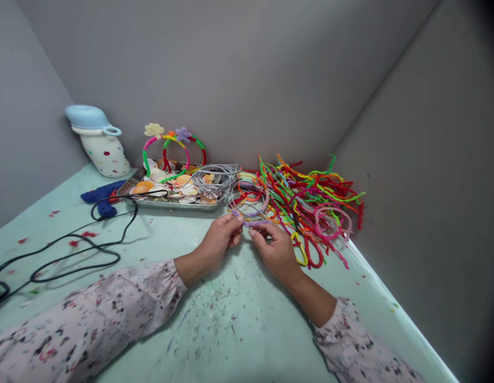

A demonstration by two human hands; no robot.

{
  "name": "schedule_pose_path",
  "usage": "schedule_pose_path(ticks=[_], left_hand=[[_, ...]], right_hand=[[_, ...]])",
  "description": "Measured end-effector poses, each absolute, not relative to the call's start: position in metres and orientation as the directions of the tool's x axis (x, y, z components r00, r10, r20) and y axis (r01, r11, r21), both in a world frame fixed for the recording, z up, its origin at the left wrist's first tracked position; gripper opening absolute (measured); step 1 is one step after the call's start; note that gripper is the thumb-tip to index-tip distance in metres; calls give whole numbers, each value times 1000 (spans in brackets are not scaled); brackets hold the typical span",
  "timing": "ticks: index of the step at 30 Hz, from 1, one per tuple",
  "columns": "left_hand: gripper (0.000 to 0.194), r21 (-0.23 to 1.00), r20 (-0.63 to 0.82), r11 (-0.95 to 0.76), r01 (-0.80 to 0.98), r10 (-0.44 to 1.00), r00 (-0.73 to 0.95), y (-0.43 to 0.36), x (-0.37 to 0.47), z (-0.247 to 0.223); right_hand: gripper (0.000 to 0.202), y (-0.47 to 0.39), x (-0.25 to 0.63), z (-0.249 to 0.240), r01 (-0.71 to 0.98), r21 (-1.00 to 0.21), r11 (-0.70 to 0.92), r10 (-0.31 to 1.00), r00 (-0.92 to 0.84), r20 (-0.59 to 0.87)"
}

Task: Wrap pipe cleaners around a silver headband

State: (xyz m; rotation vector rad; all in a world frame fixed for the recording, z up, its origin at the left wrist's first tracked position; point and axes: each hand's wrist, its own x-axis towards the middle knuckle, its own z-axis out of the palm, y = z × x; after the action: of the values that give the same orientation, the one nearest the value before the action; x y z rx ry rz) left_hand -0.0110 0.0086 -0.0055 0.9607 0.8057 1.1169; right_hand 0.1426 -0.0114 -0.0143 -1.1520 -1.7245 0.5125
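Note:
Near the middle of the table, my left hand (218, 242) pinches a fuzzy purple pipe cleaner (255, 223) between thumb and fingers. My right hand (276, 250) is closed on the same pipe cleaner, a short way to the right. The purple strand runs along the near side of a thin hoop, whose right side carries pink fuzz (266, 198). Whether it is wound round the hoop or only lies against it, I cannot tell. Just behind my hands, a coil of grey wire (219, 175) rests over the right end of a metal tray (179, 205).
Many coloured pipe cleaners (311, 197) are heaped at right. The tray holds scraps and two flower-topped hoops, one with a yellow flower (154, 130). A blue glue gun (105, 198) with a looping black cord (87, 242) lies left, before a white bottle (105, 151).

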Motion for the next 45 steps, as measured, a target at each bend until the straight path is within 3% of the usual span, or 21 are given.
schedule_pose_path(ticks=[27, 45], left_hand=[[25, 930, -61, 150, -336, 963, 262, 8, -11, -5], [28, 924, -47, 146, -353, 961, 273, 7, -10, -4]], right_hand=[[17, -16, 141, -6, 504, -625, 596, 767, -126, 630], [20, -14, 141, -8, 512, -597, 618, 749, -153, 645]])
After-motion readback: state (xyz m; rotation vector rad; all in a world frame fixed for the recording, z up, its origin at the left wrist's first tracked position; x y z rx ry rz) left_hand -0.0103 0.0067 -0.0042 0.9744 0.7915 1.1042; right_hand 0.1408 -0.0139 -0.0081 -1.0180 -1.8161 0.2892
